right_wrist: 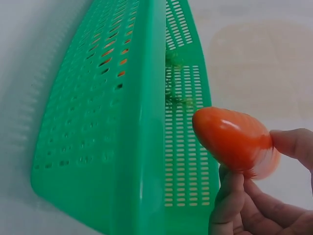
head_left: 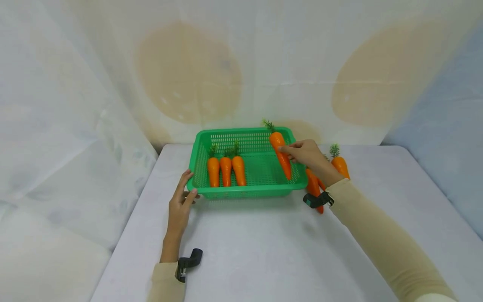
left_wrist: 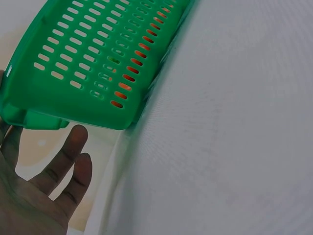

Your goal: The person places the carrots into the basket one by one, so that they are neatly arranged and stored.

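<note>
A green plastic basket (head_left: pixel 241 192) with slotted walls stands on the table. Inside its left half, three orange carrots with green tops, the middle carrot (head_left: pixel 226 171) among them, lie side by side. My left hand (head_left: pixel 180 207) holds the basket's front left corner by the rim; in the left wrist view two fingers (left_wrist: pixel 73 152) extend free below the corner. Over the basket's right side, my right hand (head_left: pixel 305 154) pinches a carrot (head_left: pixel 279 147) between thumb and fingers, its leafy top pointing away and its tip towards me. The right wrist view shows this held carrot (right_wrist: pixel 234 139) tip-first.
Several more carrots, one of them a carrot (head_left: pixel 341 165) at the back, lie right of the basket, partly hidden by my right arm. The white table (head_left: pixel 241 251) runs up to a patterned cloth backdrop (head_left: pixel 279 63) behind the basket.
</note>
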Motion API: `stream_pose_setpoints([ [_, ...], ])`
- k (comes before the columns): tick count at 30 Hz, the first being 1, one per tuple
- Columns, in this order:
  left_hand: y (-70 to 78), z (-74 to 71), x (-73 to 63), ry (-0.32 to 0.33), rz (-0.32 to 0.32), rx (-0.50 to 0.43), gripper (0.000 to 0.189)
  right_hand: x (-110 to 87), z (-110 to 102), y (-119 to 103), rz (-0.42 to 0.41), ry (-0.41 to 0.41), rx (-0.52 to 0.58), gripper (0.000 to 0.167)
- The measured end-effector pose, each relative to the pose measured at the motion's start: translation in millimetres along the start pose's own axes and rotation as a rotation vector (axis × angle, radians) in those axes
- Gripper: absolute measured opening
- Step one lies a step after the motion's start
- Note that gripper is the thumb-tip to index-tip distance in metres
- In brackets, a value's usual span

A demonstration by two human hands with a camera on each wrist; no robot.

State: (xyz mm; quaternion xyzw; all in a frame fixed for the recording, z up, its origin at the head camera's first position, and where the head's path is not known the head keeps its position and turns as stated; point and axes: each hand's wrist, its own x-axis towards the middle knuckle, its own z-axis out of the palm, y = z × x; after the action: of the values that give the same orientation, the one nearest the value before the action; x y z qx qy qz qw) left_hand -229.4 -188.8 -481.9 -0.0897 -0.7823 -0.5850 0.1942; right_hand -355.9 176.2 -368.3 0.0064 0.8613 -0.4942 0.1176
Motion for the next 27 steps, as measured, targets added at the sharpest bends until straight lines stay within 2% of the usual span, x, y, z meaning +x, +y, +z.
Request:
stream_pose_setpoints([
  [7, -0.4, -4.4, -4.3, 0.005, -0.01, 0.011, 0.049, 7.7, 25.0, -1.1, 0.01, -0.029, 0.04, 0.056],
  [17, 1.2, -4.3, -4.1, 0.006, -0.012, -0.008, 0.049, 22.8, 53.1, -2.0, 0.032, -0.026, -0.011, 0.059],
  [23, 1.7, -1.2, -0.7, -0.001, -0.006, -0.006, 0.049, 30.0, 64.5, -2.1, 0.035, -0.023, -0.019, 0.046],
  [27, 2.6, -0.1, 1.0, -0.002, 0.0, -0.007, 0.049, 36.9, 71.4, -1.2, 0.027, -0.018, -0.072, 0.036],
])
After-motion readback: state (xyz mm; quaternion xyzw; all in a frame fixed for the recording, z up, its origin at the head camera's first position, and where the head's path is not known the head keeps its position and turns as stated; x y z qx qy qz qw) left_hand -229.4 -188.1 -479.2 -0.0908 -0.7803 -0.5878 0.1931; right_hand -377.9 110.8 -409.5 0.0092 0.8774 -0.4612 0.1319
